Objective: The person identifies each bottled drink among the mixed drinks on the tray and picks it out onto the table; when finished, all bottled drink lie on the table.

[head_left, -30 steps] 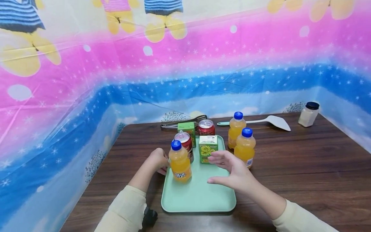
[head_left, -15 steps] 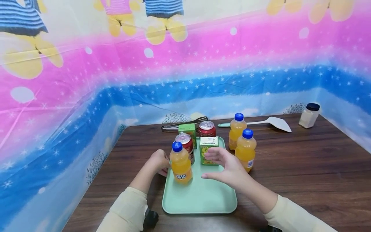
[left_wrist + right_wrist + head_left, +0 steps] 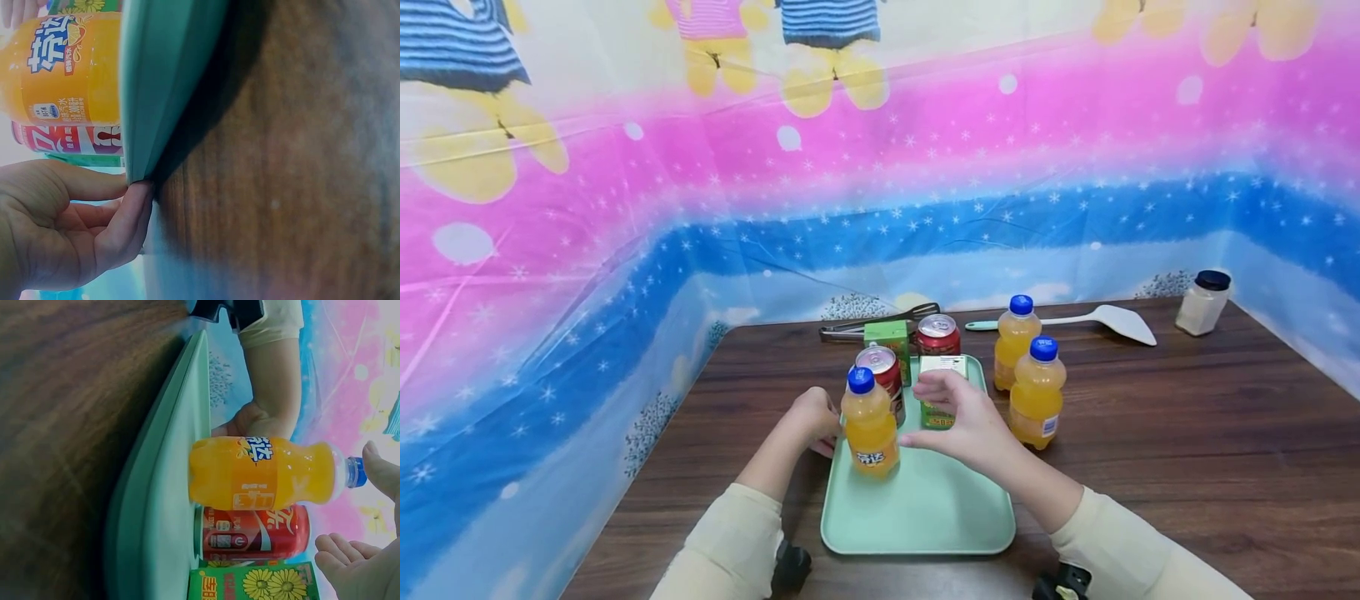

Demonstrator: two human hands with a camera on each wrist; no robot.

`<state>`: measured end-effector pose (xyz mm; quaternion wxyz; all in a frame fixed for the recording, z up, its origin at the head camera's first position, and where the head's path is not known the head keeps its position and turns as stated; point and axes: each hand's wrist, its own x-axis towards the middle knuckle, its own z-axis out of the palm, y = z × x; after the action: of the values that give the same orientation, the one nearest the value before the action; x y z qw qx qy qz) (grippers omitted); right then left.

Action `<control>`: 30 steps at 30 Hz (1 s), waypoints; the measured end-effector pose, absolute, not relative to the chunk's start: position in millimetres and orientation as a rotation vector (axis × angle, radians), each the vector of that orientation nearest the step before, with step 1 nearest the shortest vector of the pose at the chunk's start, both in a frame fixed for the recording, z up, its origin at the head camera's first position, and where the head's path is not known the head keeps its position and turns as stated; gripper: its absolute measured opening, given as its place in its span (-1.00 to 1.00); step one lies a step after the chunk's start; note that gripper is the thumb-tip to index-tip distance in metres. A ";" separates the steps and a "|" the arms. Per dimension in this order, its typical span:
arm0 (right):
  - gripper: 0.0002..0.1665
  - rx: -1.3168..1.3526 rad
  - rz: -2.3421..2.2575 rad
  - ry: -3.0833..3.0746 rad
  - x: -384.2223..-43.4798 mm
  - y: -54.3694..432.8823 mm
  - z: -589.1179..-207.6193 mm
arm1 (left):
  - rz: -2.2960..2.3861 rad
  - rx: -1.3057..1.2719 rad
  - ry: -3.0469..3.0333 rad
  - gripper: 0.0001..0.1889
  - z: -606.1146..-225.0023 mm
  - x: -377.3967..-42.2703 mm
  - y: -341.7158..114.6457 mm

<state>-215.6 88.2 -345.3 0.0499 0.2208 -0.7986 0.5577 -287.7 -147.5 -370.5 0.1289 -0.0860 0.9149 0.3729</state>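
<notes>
In the head view my left hand (image 3: 815, 419) holds the left rim of a pale green tray (image 3: 925, 517); the left wrist view shows thumb and fingers pinching that rim (image 3: 139, 169). An orange soda bottle (image 3: 870, 425) with a blue cap stands upright on the tray's left side. My right hand (image 3: 966, 421) hovers over the tray, fingers and thumb spread apart, nothing between them. Its thumb is near the bottle's cap in the right wrist view. Behind the bottle stands a red soda can (image 3: 886, 368). A green drink carton (image 3: 937, 417) is partly hidden by my right hand.
Farther back are another green carton (image 3: 887, 335) and a red can (image 3: 937, 337). Two orange soda bottles, one behind (image 3: 1015, 346) and one in front (image 3: 1037, 404), stand right of the tray. Tongs (image 3: 842, 332), a white spatula (image 3: 1120, 322) and a black-lidded jar (image 3: 1202, 307) lie along the back.
My right hand has moved left across the tray toward the orange soda bottle, now covering part of the front carton. My left hand stays at the tray's rim.
</notes>
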 end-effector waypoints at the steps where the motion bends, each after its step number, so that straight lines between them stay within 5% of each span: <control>1: -0.15 0.661 1.683 -2.439 -216.5 86.0 -345.6 | 1.084 -0.255 2.658 -0.85 -370.6 -287.7 -147.1; 30: -0.11 0.602 1.645 -2.518 -234.5 42.6 -350.0 | 1.120 -0.229 2.644 -0.88 -371.4 -289.4 -149.1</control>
<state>-234.5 42.6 -350.0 0.0373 0.1963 -0.8203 0.5359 -289.4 -149.1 -371.4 0.1303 -0.0788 0.9101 0.3854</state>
